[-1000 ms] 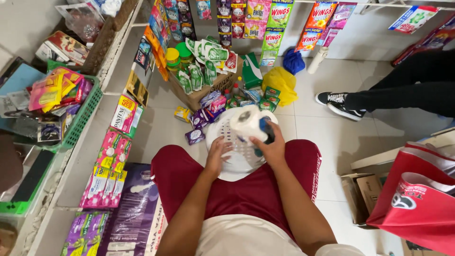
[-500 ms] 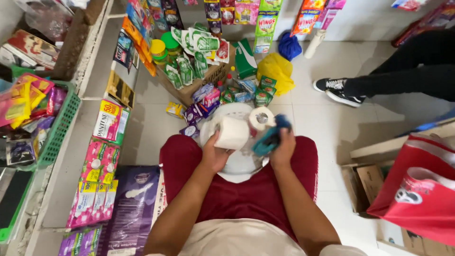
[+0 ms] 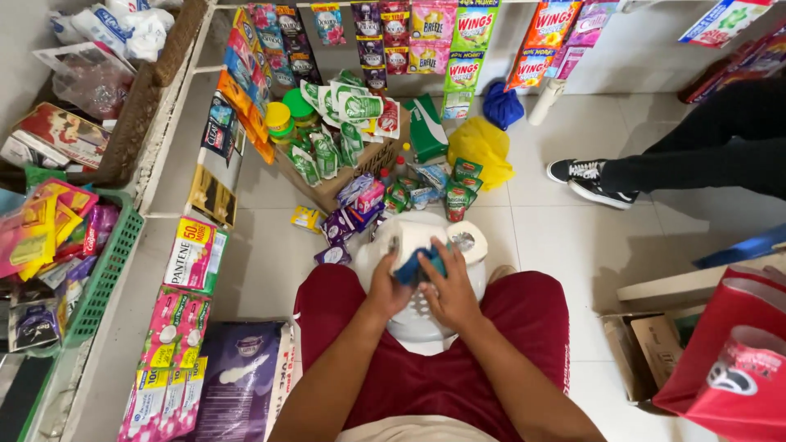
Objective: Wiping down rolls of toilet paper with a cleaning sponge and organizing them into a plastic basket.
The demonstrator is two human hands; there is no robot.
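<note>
Seated, knees in red shorts. White basket [image 3: 413, 323] on the floor between the knees. Left hand [image 3: 389, 286] and right hand [image 3: 450, 290] both over the basket, fingers closed together on a blue cloth [image 3: 417, 266]. Two white tape rolls [image 3: 467, 241] sit at the basket's far rim, touching the cloth. Green sachets [image 3: 458, 196] lie on the floor just beyond.

The floor [image 3: 573, 245] is of pale tiles. On it stands a white plastic basket [image 3: 417, 323], and near it lie small purple and green sachets [image 3: 360, 205]. A cardboard box [image 3: 336, 184] with green packets stands behind them. A yellow bag [image 3: 483, 147] lies beside a blue bag [image 3: 501, 105].
</note>
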